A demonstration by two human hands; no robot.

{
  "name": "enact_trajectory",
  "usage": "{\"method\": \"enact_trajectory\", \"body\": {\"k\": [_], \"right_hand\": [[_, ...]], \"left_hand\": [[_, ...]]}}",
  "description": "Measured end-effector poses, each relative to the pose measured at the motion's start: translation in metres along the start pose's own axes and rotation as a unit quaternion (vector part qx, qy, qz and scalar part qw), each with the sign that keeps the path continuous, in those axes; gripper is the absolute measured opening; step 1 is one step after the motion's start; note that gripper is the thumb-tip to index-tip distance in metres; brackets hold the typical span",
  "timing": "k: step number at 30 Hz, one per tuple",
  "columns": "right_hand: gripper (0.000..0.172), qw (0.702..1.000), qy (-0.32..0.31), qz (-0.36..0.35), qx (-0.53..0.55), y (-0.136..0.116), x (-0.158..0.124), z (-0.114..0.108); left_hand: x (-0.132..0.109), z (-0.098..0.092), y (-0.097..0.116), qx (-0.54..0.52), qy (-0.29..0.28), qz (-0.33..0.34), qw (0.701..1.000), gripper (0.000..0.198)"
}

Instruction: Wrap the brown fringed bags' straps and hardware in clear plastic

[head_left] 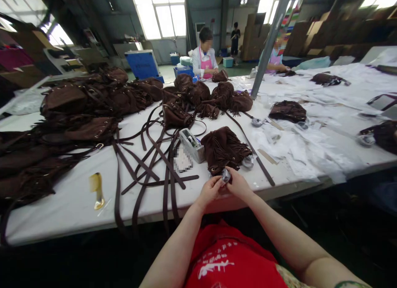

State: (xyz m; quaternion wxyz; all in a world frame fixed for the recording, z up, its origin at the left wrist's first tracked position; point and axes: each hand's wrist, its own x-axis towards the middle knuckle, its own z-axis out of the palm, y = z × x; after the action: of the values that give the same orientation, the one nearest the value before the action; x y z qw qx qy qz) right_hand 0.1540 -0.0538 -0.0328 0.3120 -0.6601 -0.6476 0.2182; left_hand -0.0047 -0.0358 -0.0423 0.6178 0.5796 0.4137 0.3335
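A dark brown fringed bag lies on the white table in front of me. At its near edge, my left hand and my right hand meet with fingers closed around a small bundle in clear, greyish plastic wrap. What is inside the wrap is too small to make out. Another wrapped bundle sits at the bag's right side. Just left of the bag stands a grey tape dispenser, touching or nearly touching it.
Long brown straps sprawl over the table, some hanging off its front edge. Left of them lies a yellowish comb. Brown bags are heaped at left and centre. A metal post rises behind; white wrapping sheets cover the right. Co-workers work opposite.
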Motion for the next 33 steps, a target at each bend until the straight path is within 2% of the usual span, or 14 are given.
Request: {"method": "enact_trajectory", "body": {"k": [3,5,9,12,15,17,18,20,22,24,26,28,31,33], "right_hand": [[0.059,0.999,-0.032,-0.015,-0.027,0.008,-0.007,-0.013],[0.049,0.999,-0.026,-0.011,-0.029,0.016,-0.011,-0.026],[0.031,0.995,0.088,-0.007,-0.049,0.042,-0.012,-0.056],[0.027,0.987,0.154,0.004,-0.049,0.057,-0.006,-0.071],[0.023,0.986,0.121,0.076,0.087,0.058,0.004,-0.068],[0.023,0.947,0.074,0.167,0.266,0.052,0.012,-0.058],[0.024,0.905,0.050,0.210,0.366,0.048,0.016,-0.051],[0.023,0.796,0.013,0.269,0.541,0.041,0.028,-0.037],[0.016,0.698,0.003,0.306,0.647,0.035,0.044,-0.028],[0.012,0.638,0.013,0.336,0.692,0.028,0.062,-0.023],[0.012,0.619,0.012,0.345,0.706,0.020,0.079,-0.021],[0.012,0.624,-0.014,0.326,0.710,0.008,0.092,-0.021],[0.011,0.645,-0.034,0.289,0.707,-0.011,0.103,-0.026],[0.008,0.660,-0.029,0.264,0.703,-0.021,0.109,-0.038]], "left_hand": [[-0.004,0.001,0.002,0.131,-0.009,0.071,0.989,0.032],[-0.008,-0.001,0.009,0.243,-0.029,0.095,0.965,0.030],[-0.010,-0.005,0.027,0.436,-0.078,0.120,0.889,0.031],[-0.004,-0.004,0.033,0.491,-0.071,0.108,0.861,0.033],[0.001,0.002,0.028,0.483,-0.033,0.100,0.869,0.034],[-0.001,0.007,0.024,0.449,-0.021,0.126,0.884,0.038],[-0.003,0.008,0.022,0.429,-0.016,0.147,0.891,0.041],[-0.011,0.005,0.019,0.399,0.015,0.185,0.898,0.042],[-0.019,-0.005,0.015,0.390,0.080,0.197,0.896,0.037],[-0.023,-0.021,0.008,0.389,0.160,0.190,0.887,0.035],[-0.024,-0.038,-0.002,0.380,0.237,0.177,0.876,0.034],[-0.022,-0.053,-0.013,0.360,0.284,0.166,0.873,0.034],[-0.018,-0.066,-0.026,0.332,0.293,0.157,0.883,0.035],[-0.018,-0.068,-0.029,0.321,0.285,0.156,0.889,0.034]]}}
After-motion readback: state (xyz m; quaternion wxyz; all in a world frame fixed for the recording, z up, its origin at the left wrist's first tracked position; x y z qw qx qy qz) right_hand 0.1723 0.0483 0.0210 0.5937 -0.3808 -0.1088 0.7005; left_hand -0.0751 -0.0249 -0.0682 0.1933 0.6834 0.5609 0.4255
